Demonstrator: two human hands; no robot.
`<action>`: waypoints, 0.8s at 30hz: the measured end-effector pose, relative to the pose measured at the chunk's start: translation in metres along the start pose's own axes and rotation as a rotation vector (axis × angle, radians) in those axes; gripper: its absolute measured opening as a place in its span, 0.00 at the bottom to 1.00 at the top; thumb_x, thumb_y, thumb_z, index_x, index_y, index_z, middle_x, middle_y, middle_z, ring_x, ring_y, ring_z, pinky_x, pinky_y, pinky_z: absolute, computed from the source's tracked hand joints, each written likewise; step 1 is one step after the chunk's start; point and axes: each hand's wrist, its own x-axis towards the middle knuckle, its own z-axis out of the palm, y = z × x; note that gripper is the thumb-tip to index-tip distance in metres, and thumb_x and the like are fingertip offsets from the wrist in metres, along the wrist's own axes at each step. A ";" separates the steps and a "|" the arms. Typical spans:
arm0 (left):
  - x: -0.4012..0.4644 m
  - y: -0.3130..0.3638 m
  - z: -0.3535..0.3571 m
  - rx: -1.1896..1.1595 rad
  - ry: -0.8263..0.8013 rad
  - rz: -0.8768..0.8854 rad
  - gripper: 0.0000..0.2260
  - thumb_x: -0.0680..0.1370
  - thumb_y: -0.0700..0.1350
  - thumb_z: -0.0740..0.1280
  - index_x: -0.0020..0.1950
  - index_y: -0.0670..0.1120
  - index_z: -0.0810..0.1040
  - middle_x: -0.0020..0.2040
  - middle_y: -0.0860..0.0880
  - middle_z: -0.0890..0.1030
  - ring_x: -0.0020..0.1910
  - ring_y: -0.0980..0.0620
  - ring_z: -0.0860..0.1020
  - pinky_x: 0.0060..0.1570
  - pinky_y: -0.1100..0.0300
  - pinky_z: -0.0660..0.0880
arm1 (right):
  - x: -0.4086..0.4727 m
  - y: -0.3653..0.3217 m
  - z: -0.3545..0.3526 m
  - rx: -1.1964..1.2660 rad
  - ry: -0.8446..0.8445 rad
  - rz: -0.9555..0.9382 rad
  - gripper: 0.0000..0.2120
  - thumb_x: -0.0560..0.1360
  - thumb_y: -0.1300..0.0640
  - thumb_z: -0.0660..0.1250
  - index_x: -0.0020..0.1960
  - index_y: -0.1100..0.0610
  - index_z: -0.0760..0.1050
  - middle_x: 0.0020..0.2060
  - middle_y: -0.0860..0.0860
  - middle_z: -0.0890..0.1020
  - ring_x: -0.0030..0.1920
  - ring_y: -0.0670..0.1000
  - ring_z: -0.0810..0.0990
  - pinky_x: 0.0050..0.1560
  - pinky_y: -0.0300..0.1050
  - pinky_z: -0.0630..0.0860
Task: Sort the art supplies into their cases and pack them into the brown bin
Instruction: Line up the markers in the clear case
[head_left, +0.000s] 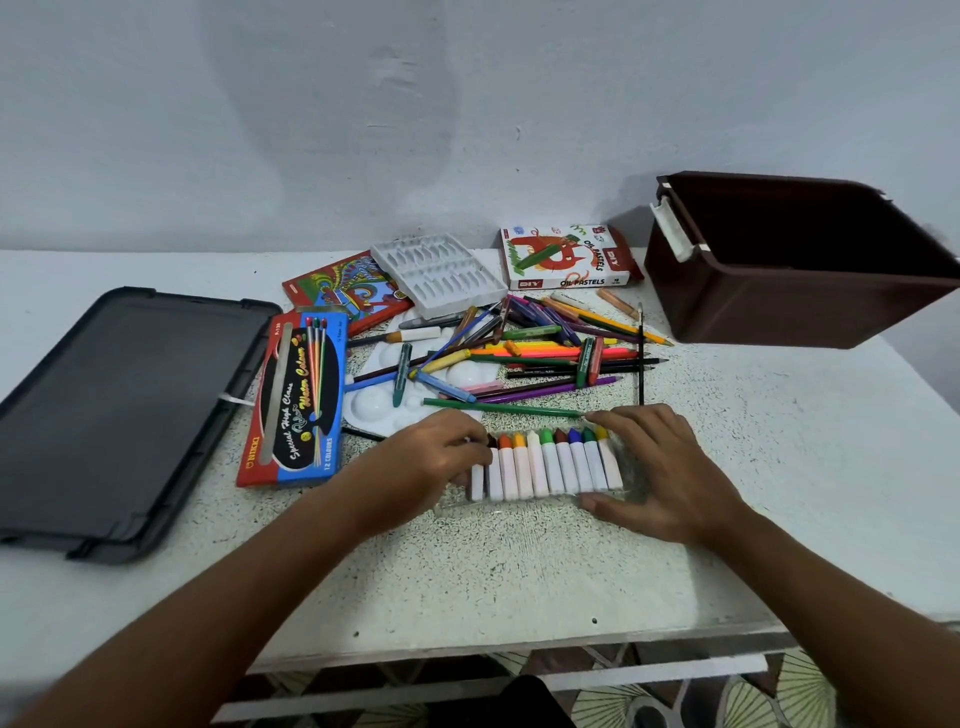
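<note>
The brown bin (800, 280) stands well apart at the table's far right, and the dark lid (119, 410) lies flat at far left. Just before me a clear tray of paint tubes (545, 467) sits on the table — light, thin, flexible plastic, I judge, so I'd grip both short ends. My right hand (660, 467) spans its right end, fingers spread wide and thumb at the near edge — my left hand (436, 457) curls onto the leftmost tube.

Hidden and cut-off parts around the row of paint tubes (545, 465)

The left hand (436, 460) covers the row's left end, so its fingertips and what they touch cannot be seen. Left of the tubes, the dark lid (119, 415) runs off the picture's edge; far right, the brown bin (800, 270) is cut off and blurred there.
</note>
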 end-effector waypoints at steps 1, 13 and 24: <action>0.000 0.001 0.001 0.005 0.002 -0.005 0.15 0.65 0.30 0.76 0.50 0.37 0.82 0.48 0.40 0.81 0.47 0.45 0.80 0.42 0.62 0.78 | 0.000 0.000 0.000 -0.002 0.000 -0.001 0.40 0.67 0.25 0.60 0.71 0.49 0.66 0.61 0.47 0.74 0.59 0.50 0.69 0.56 0.50 0.69; -0.006 0.005 0.005 -0.095 0.023 -0.155 0.13 0.67 0.33 0.76 0.50 0.41 0.83 0.48 0.45 0.80 0.46 0.50 0.80 0.45 0.62 0.79 | 0.000 0.001 0.000 0.004 -0.010 0.009 0.41 0.67 0.23 0.57 0.70 0.49 0.66 0.61 0.48 0.73 0.59 0.49 0.68 0.56 0.49 0.68; -0.011 0.009 0.005 -0.163 0.059 -0.212 0.12 0.66 0.32 0.76 0.47 0.42 0.84 0.47 0.44 0.80 0.45 0.49 0.79 0.44 0.64 0.76 | 0.000 0.002 -0.001 0.000 -0.008 0.006 0.40 0.67 0.26 0.61 0.70 0.48 0.65 0.61 0.47 0.73 0.60 0.49 0.68 0.57 0.51 0.69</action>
